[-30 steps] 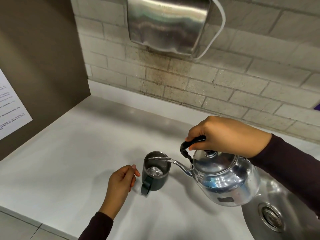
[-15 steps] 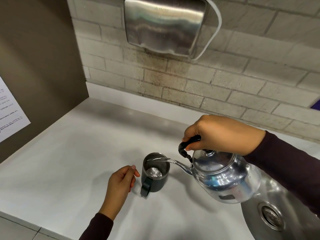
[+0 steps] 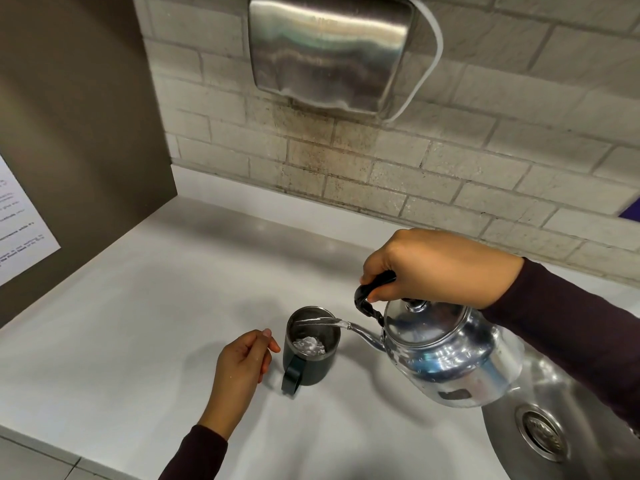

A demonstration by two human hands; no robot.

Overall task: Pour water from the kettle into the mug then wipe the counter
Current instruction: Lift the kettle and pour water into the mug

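Hardly shifted since a second ago: kettle [image 3: 453,355] tipped a touch further, stream still arcing from spout into mug [image 3: 311,346]. Right hand [image 3: 440,268] clenched around the black kettle handle, holding it above the white worktop [image 3: 138,323] beside the steel sink [image 3: 561,434]. Left hand [image 3: 240,367] resting on the worktop just left of the mug, fingers [image 3: 266,341] loosely curled, holding nothing, possibly brushing the mug's side. Mug upright, water frothing inside, handle toward the camera.
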